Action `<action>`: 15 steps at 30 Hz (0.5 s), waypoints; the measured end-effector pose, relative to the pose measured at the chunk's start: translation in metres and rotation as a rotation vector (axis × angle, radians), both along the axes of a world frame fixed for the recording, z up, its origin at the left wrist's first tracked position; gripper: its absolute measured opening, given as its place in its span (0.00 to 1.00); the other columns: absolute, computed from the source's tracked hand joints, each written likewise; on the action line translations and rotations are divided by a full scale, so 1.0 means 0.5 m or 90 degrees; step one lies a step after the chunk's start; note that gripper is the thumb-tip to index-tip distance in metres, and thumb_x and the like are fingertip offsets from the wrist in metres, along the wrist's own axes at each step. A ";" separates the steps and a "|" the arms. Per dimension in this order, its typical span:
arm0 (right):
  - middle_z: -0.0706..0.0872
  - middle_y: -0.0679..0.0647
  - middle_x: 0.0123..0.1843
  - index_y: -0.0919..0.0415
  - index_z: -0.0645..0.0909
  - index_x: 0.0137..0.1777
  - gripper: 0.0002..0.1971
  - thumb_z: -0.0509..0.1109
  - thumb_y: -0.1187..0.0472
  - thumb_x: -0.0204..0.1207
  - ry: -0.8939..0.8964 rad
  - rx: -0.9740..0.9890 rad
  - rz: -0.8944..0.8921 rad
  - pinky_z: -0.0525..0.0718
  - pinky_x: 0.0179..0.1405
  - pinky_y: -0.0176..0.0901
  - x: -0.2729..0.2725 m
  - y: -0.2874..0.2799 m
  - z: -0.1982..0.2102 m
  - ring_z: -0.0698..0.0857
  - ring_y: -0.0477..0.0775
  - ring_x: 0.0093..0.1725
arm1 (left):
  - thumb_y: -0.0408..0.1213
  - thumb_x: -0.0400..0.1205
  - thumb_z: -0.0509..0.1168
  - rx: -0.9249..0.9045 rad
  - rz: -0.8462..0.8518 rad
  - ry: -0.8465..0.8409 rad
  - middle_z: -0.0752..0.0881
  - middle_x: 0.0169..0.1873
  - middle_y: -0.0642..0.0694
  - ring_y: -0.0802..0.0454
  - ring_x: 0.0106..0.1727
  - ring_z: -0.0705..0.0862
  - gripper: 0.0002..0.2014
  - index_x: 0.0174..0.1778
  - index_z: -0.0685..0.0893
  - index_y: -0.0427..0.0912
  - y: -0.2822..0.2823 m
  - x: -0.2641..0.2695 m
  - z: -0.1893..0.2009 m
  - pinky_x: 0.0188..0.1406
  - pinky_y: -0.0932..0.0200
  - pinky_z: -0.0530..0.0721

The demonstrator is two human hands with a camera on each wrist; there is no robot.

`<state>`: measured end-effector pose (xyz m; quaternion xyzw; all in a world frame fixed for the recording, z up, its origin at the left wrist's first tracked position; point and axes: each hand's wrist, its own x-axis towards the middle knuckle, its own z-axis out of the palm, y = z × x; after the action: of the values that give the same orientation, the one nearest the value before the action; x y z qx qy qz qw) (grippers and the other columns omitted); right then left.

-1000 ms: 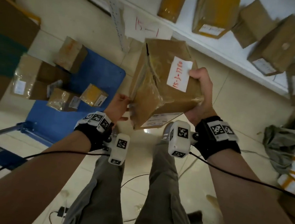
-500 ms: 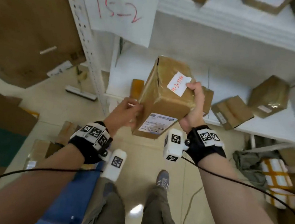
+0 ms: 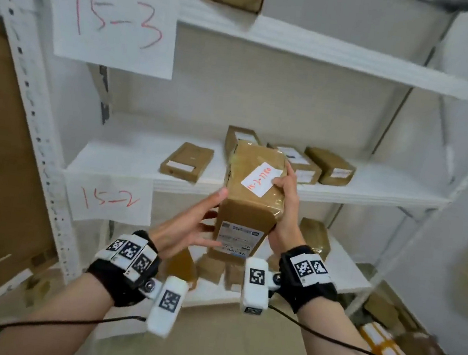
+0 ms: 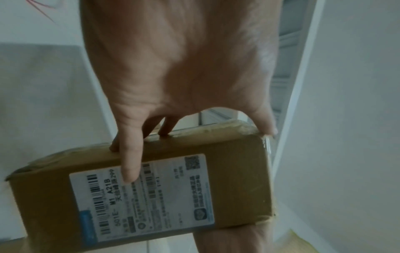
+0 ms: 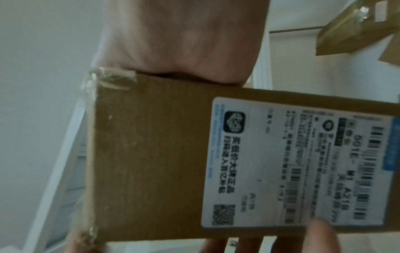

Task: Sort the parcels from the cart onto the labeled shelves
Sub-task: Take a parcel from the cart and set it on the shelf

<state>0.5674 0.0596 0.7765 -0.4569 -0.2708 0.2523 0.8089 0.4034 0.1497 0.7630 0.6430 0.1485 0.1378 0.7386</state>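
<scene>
Parcel [image 3: 250, 192] held up in front of the shelf [image 3: 129, 154] above the "15-2" sign.

The right hand [image 3: 286, 201] grips its right side; the left hand [image 3: 188, 227] fingers [image 4: 129, 164] lie spread on its left side and label. Beyond the fingers, five small boxes [image 3: 186, 162] lie on that shelf.
</scene>
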 end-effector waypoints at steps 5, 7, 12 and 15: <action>0.81 0.68 0.74 0.47 0.72 0.80 0.37 0.73 0.53 0.67 -0.055 0.061 -0.073 0.80 0.69 0.70 0.035 -0.053 0.126 0.86 0.64 0.63 | 0.78 0.63 0.68 0.063 -0.035 -0.073 0.78 0.75 0.47 0.48 0.75 0.78 0.49 0.80 0.71 0.59 -0.020 0.061 0.106 0.71 0.34 0.80; 0.82 0.67 0.72 0.47 0.72 0.80 0.39 0.74 0.51 0.64 -0.085 0.087 -0.102 0.81 0.68 0.70 0.045 -0.079 0.182 0.86 0.64 0.61 | 0.76 0.65 0.68 0.085 -0.052 -0.103 0.82 0.71 0.47 0.48 0.72 0.81 0.45 0.77 0.74 0.58 -0.029 0.089 0.155 0.70 0.36 0.81; 0.84 0.63 0.64 0.53 0.70 0.81 0.40 0.72 0.54 0.65 -0.153 0.181 -0.175 0.82 0.55 0.59 0.071 -0.127 0.329 0.87 0.58 0.54 | 0.67 0.79 0.62 0.112 -0.050 -0.192 0.87 0.60 0.46 0.46 0.66 0.84 0.27 0.66 0.83 0.53 -0.069 0.159 0.294 0.65 0.42 0.85; 0.84 0.61 0.64 0.53 0.70 0.81 0.35 0.69 0.57 0.70 -0.186 0.239 -0.238 0.83 0.54 0.56 0.081 -0.145 0.407 0.87 0.57 0.55 | 0.67 0.80 0.59 0.130 -0.043 -0.256 0.86 0.62 0.47 0.45 0.68 0.82 0.31 0.71 0.80 0.50 -0.093 0.194 0.375 0.67 0.43 0.82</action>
<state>0.6077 -0.0131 0.9798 -0.3728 -0.3375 -0.0237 0.8640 0.5003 0.1030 0.9505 0.6788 -0.0379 0.2527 0.6885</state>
